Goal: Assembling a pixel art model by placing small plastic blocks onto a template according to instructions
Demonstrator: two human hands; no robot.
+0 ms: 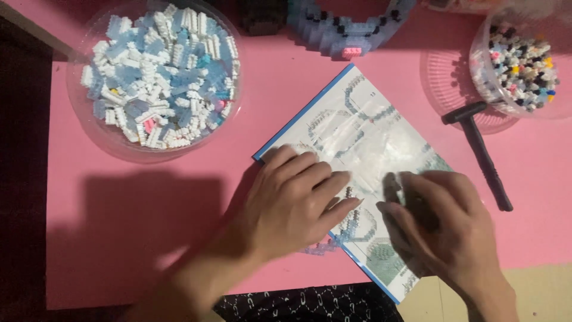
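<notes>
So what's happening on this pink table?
A person has both hands on an open instruction booklet lying on the pink table. The left hand lies flat on it; the right hand looks blurred. A tub of pale building bricks sits upper left, and a black hammer-like tool lies to the right.

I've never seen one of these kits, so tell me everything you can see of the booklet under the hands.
The booklet is a glossy paper sheet with a blue edge, printed with pale diagrams of brick builds. It lies flat and askew on the pink table, glare whitening its middle. The left hand rests flat on its left part; the right hand presses its lower right.
</notes>
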